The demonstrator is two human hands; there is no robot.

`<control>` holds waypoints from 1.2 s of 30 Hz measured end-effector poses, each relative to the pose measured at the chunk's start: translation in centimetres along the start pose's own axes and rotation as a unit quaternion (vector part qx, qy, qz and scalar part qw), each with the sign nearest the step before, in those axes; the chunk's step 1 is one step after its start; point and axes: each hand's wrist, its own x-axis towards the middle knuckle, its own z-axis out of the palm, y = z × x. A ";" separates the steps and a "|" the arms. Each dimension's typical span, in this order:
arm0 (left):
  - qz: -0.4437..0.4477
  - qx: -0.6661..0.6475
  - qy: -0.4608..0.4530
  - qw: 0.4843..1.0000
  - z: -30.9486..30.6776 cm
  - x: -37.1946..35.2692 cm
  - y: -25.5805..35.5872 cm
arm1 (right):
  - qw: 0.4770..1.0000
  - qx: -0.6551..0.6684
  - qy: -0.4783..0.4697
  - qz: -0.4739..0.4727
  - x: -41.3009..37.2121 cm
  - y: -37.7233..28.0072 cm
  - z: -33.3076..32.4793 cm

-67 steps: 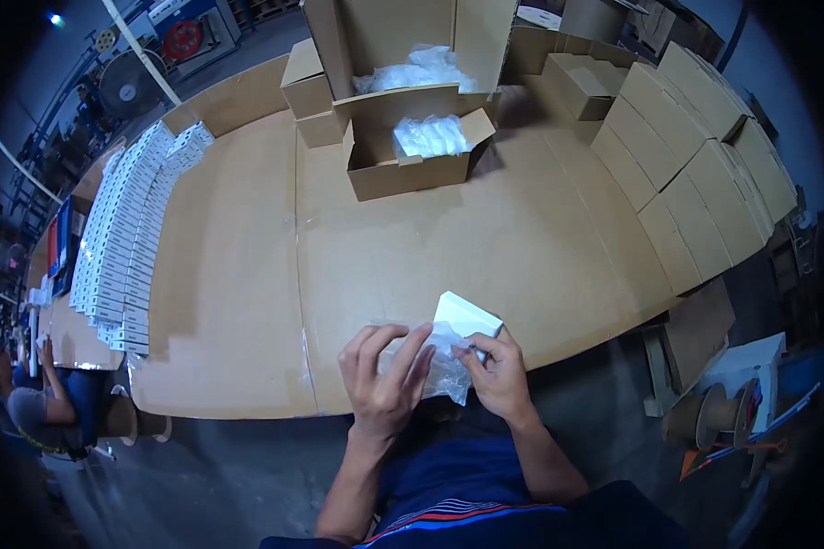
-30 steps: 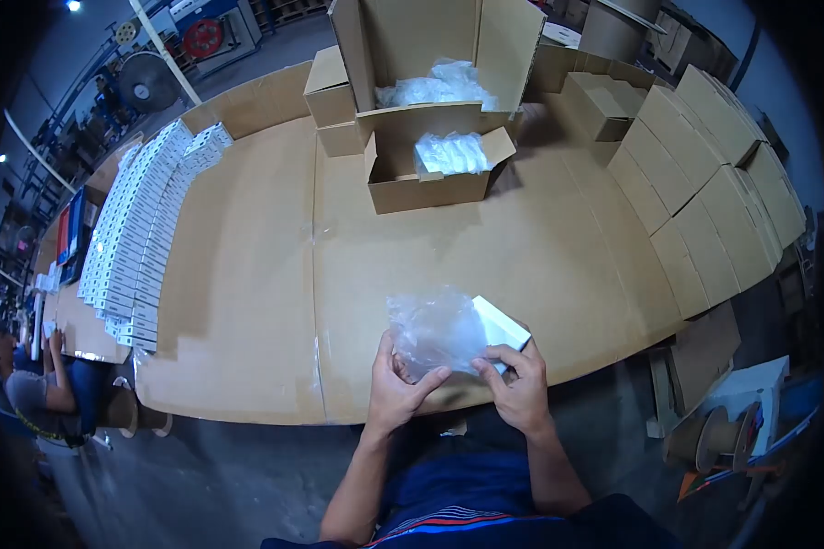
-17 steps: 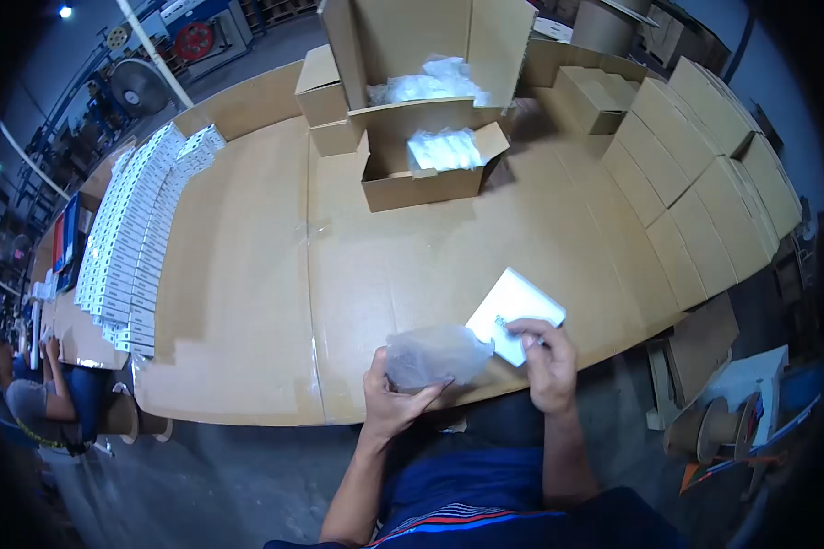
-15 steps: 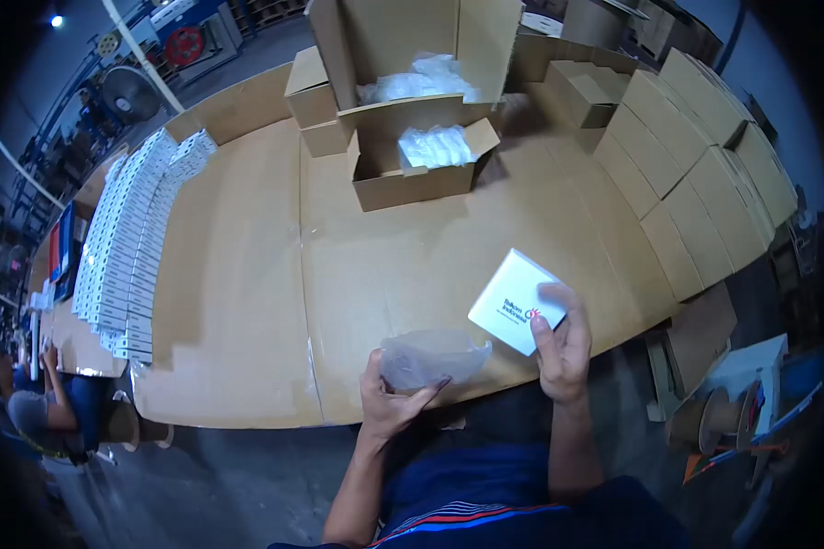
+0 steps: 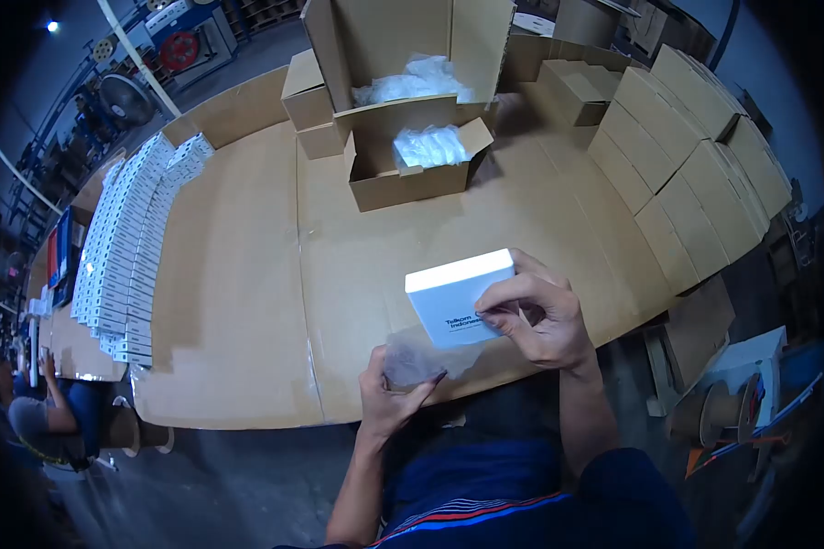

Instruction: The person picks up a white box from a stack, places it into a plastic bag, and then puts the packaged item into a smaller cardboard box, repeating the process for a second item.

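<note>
My right hand (image 5: 542,316) pinches a small white box (image 5: 453,291) by its right side, thumb on the printed face. Dark lettering shows on that face, which is tilted toward me. Just below it, my left hand (image 5: 389,393) grips a clear plastic bag (image 5: 414,360) between thumb and fingers. The box's lower edge overlaps the bag's upper part in this view. Both hands are over the near edge of the cardboard-covered table (image 5: 238,311).
An open carton (image 5: 407,190) with plastic-wrapped packs (image 5: 430,146) stands at the back middle, before a taller carton (image 5: 403,41). Stacked white boxes (image 5: 124,247) line the left side. Brown cartons (image 5: 696,183) are piled right. A person (image 5: 50,412) sits at far left.
My right hand has moved left and turned the white box more upright, bringing it over the bag. My left hand stays nearly in place, holding the bag.
</note>
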 end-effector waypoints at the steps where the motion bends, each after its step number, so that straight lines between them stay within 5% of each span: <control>1: 0.004 0.005 -0.001 1.000 -0.1 0.1 0.1 | 0.999 -0.019 0.001 0.034 0.3 -0.5 0.1; 8: -0.017 0.057 -0.027 0.998 0.0 0.5 0.9 | 0.996 -0.023 -0.078 0.025 1.3 -0.3 0.3; 20: -0.088 -0.023 -0.032 0.995 0.1 0.9 0.5 | 0.968 0.198 -0.019 0.149 -0.1 1.9 3.0; 36: -0.170 -0.119 -0.070 0.976 -0.7 0.4 -1.1 | 0.939 0.187 0.053 0.285 -2.4 4.4 5.1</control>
